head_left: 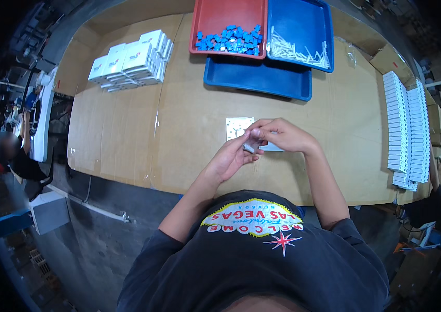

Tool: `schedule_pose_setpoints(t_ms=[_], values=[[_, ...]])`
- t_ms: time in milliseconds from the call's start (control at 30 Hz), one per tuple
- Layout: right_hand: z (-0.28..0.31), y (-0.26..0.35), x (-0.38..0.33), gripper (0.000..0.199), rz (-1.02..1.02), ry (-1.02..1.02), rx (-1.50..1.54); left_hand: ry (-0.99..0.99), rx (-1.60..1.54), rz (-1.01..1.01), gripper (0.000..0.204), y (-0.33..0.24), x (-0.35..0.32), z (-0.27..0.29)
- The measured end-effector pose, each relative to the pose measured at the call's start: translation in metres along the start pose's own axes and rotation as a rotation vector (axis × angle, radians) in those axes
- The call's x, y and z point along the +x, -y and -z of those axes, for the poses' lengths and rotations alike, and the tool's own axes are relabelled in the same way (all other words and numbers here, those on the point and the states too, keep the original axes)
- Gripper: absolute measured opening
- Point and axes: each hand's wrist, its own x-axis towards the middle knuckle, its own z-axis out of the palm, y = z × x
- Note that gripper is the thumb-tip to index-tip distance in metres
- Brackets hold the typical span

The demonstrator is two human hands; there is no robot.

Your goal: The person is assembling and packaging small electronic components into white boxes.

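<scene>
My left hand (226,160) is palm up, its fingers curled around a small whitish plastic piece (249,148). Above it my right hand (288,136) bends over with thumb and fingertips pinched together, meeting the left fingertips. What the right fingers pinch is too small and covered to make out. Just beyond the hands a square white plastic plate (235,124) with moulded details lies on the cardboard-covered table, partly hidden by the fingers. Another flat white part (272,148) shows beneath the right hand, mostly covered.
At the far side are a red tray (225,13) of small blue parts, a blue tray (296,21) of thin white sticks, and a lower blue tray (257,77). Stacked white boxes (127,60) stand left; tall rows of white pieces (405,130) line the right edge. Other people are beyond both sides.
</scene>
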Motion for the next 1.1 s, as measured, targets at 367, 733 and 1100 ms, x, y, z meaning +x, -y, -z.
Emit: schedule_pose_setpoints(t_ms=[367,733,1100], values=[[0.044,0.000,-0.003,0.030,0.135,-0.326,-0.164,0.020,-0.012,0.027,0.050,0.003,-0.001,0.005],[0.214,-0.013,0.023,0.020,-0.173,-1.242,-0.896,-0.036,0.345,-0.039,0.050,-0.001,-0.011,-0.012],[0.232,-0.027,0.040,0.015,-0.033,-1.322,-0.866,0.070,0.364,-0.144,0.045,-0.009,-0.023,-0.020]])
